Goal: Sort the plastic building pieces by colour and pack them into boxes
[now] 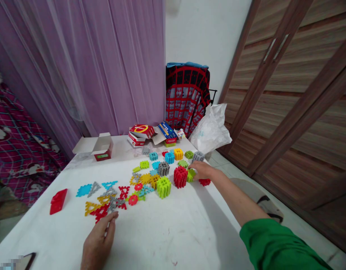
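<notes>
At the right of the pieces, my right hand [201,170] reaches over the table, its fingers curled against a lime-green toothed plastic block [191,175]. Just left of that block stands a red stack of square toothed pieces [180,177]. A taller lime-green stack [164,187] is nearer to me, and a grey stack [163,169] lies behind it. My left hand [99,240] rests low on the table with thumb and fingers pressed together. Its fingertips are beside grey toothed pieces [113,204] and red triangles [100,213]; whatever they pinch is hidden.
Red and blue cartons [141,131] lie at the back of the white table [173,232], with an open box [103,148] to their left. A red plastic piece [58,201] is at far left, a phone-like device [28,260] at the front. A white bag [212,129] stands behind right.
</notes>
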The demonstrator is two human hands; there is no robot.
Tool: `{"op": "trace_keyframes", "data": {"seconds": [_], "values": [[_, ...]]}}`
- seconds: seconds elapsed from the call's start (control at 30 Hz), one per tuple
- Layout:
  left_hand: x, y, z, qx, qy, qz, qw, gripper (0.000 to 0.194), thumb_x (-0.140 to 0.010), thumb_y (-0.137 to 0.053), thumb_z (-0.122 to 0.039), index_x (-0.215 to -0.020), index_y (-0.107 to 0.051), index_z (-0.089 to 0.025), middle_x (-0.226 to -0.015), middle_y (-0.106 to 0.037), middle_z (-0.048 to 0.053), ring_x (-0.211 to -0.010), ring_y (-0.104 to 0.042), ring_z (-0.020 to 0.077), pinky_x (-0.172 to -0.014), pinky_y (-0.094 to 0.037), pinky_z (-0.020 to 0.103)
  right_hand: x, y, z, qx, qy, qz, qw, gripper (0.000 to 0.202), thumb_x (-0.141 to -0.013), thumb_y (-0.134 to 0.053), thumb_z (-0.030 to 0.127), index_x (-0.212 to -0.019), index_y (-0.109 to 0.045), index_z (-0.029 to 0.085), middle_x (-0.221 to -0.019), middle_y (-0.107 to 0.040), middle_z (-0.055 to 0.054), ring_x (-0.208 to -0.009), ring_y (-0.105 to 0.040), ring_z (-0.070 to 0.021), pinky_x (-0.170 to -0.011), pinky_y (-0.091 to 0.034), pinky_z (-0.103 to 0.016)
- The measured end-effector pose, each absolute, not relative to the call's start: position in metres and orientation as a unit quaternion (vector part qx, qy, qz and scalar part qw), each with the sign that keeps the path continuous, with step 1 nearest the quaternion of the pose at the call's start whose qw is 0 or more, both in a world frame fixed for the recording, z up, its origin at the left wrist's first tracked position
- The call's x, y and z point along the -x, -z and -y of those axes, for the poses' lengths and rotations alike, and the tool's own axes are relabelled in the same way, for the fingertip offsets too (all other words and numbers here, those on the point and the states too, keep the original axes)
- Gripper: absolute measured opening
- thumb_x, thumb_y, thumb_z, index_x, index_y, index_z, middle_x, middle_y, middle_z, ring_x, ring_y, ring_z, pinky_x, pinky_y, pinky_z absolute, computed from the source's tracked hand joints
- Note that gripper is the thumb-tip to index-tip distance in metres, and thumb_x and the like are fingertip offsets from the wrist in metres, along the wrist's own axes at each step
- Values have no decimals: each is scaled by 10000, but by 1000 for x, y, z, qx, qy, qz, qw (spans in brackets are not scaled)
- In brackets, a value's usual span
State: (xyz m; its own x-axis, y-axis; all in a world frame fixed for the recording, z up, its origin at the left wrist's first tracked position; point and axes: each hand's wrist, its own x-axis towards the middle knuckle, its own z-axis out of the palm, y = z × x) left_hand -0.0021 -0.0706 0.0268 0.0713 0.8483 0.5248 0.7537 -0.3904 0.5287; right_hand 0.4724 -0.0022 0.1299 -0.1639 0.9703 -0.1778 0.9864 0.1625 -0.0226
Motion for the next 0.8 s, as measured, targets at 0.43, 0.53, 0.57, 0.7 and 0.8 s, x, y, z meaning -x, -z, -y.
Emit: {"op": "trace_keyframes", "data": {"seconds": [0.43, 0.53, 0.57, 0.7, 0.8], "values": [[1, -30, 70, -724, -416, -546, 63, 276, -837, -499, -424, -962, -695, -275, -899, -775, 7, -742, -728, 180, -667, -587, 248, -462, -151, 25, -680, 52, -731, 24, 196, -756, -637, 175, -902, -754, 231, -1019, -724, -74, -986, -654, -250, -828, -464, -307], [1, -31, 71, -719, -413, -554, 74, 274, -835, -498, -427, -957, -695, -280, -894, -774, 2, -716, -722, 176, -666, -585, 249, -449, -149, 42, -702, 58, -709, 24, 223, -807, -550, 185, -846, -764, 231, -891, -751, -76, -845, -681, -255, -682, -449, -303], [1, -31, 71, -718, -413, -554, 76, 275, -837, -496, -428, -957, -694, -280, -893, -773, 2, -711, -720, 175, -668, -584, 250, -444, -148, 49, -708, 59, -703, 25, 233, -817, -538, 196, -847, -765, 236, -886, -755, -71, -830, -683, -252, -655, -435, -297], [1, -33, 70, -717, -417, -552, 82, 283, -843, -493, -429, -971, -689, -272, -899, -773, 6, -723, -720, 177, -664, -582, 254, -419, -133, 74, -722, 80, -685, -46, 235, -841, -518, 216, -807, -750, 241, -846, -757, -32, -791, -676, -201, -612, -393, -256], [0, -32, 70, -713, -409, -563, 92, 288, -851, -484, -419, -987, -687, -266, -919, -772, 13, -731, -717, 179, -651, -580, 261, -386, -117, 84, -687, 127, -687, -202, 229, -862, -511, 235, -785, -726, 225, -773, -740, -6, -719, -659, -164, -610, -399, -242]]}}
